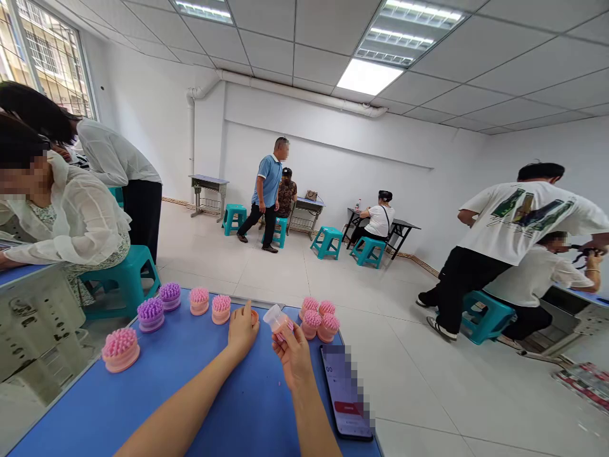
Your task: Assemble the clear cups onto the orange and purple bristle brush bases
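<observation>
My right hand (294, 358) grips a small translucent cup-shaped piece (273, 315) with a peach-pink part at its lower end. My left hand (242, 331) is by the table's far edge, its fingers curled round a round orange piece (255, 317) that it mostly hides. To the left stand bristled scalp brushes: a pink one (120, 350), purple ones (151, 315) and more pink ones (199, 301). A cluster of several pink brushes (311, 322) sits just right of my right hand.
A phone (347, 393) lies at the right edge of the blue tabletop (190, 355). A person in a sheer white top (85, 235) sits close on the left. Farther off are teal stools (327, 242), a walking person in blue (269, 184) and a person leaning over (504, 235) at right.
</observation>
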Demonstrator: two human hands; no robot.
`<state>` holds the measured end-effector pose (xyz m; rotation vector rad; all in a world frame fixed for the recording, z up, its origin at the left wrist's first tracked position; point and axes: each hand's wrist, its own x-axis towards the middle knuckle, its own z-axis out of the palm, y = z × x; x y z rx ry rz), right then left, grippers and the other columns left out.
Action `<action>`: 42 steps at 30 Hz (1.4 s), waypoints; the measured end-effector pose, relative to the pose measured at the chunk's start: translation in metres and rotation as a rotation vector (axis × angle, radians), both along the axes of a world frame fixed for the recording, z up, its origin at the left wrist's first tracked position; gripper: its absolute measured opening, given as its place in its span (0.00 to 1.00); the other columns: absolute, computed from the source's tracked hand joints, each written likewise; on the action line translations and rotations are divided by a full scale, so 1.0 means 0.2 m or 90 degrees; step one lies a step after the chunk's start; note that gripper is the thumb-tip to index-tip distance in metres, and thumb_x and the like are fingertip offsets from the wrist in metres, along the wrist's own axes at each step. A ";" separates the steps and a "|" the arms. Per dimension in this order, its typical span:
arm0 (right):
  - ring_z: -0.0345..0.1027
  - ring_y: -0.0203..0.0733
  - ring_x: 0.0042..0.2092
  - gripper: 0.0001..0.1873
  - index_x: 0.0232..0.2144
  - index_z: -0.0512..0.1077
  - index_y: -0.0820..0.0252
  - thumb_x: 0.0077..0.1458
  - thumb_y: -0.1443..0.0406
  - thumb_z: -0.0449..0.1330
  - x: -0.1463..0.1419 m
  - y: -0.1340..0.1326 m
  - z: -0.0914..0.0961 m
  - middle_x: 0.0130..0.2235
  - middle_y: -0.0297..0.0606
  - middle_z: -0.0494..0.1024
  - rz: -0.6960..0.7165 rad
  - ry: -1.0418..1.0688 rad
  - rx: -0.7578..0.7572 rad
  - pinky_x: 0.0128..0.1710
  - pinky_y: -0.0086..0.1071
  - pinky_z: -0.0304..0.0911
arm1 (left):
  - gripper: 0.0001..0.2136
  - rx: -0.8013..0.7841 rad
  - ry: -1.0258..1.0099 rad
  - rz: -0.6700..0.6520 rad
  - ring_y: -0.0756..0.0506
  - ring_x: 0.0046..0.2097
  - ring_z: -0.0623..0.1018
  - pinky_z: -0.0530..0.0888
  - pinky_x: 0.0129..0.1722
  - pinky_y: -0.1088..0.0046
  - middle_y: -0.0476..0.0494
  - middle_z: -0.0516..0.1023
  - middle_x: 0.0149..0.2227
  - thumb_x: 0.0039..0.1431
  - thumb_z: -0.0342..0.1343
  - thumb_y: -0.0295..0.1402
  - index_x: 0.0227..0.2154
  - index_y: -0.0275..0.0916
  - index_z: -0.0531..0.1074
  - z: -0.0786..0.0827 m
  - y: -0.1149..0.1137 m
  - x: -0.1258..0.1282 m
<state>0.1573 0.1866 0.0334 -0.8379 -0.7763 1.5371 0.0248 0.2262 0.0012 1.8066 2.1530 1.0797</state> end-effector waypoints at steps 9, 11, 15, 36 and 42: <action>0.65 0.32 0.26 0.18 0.35 0.70 0.59 0.39 0.61 0.66 -0.01 -0.02 0.01 0.27 0.32 0.73 0.104 -0.001 0.013 0.26 0.26 0.59 | 0.33 0.031 -0.102 -0.170 0.44 0.47 0.72 0.68 0.48 0.65 0.44 0.71 0.45 0.47 0.53 0.29 0.57 0.42 0.49 0.13 -0.29 -0.09; 0.65 0.32 0.27 0.17 0.36 0.70 0.58 0.41 0.62 0.65 -0.01 -0.03 0.01 0.27 0.32 0.73 0.152 0.016 0.019 0.26 0.25 0.58 | 0.33 0.040 -0.162 -0.204 0.43 0.48 0.71 0.67 0.49 0.64 0.44 0.71 0.45 0.46 0.54 0.30 0.57 0.41 0.50 0.16 -0.34 -0.13; 0.64 0.33 0.27 0.16 0.36 0.71 0.57 0.40 0.62 0.65 0.00 -0.05 0.00 0.28 0.32 0.73 0.222 0.047 0.034 0.28 0.27 0.58 | 0.34 0.061 -0.291 -0.280 0.43 0.46 0.72 0.67 0.49 0.63 0.44 0.70 0.44 0.46 0.56 0.31 0.57 0.42 0.50 0.17 -0.41 -0.18; 0.59 0.31 0.28 0.21 0.39 0.72 0.55 0.38 0.62 0.67 0.02 -0.07 -0.02 0.31 0.32 0.70 0.253 -0.057 0.136 0.26 0.26 0.57 | 0.28 0.037 -0.393 -0.306 0.40 0.46 0.73 0.70 0.48 0.60 0.42 0.73 0.46 0.37 0.66 0.32 0.45 0.41 0.68 0.16 -0.48 -0.19; 0.59 0.32 0.28 0.21 0.39 0.72 0.55 0.39 0.61 0.66 0.02 -0.08 -0.02 0.31 0.32 0.70 0.261 -0.070 0.136 0.27 0.27 0.57 | 0.27 0.035 -0.377 -0.296 0.41 0.46 0.74 0.70 0.48 0.61 0.43 0.73 0.45 0.37 0.66 0.31 0.45 0.41 0.68 0.17 -0.49 -0.18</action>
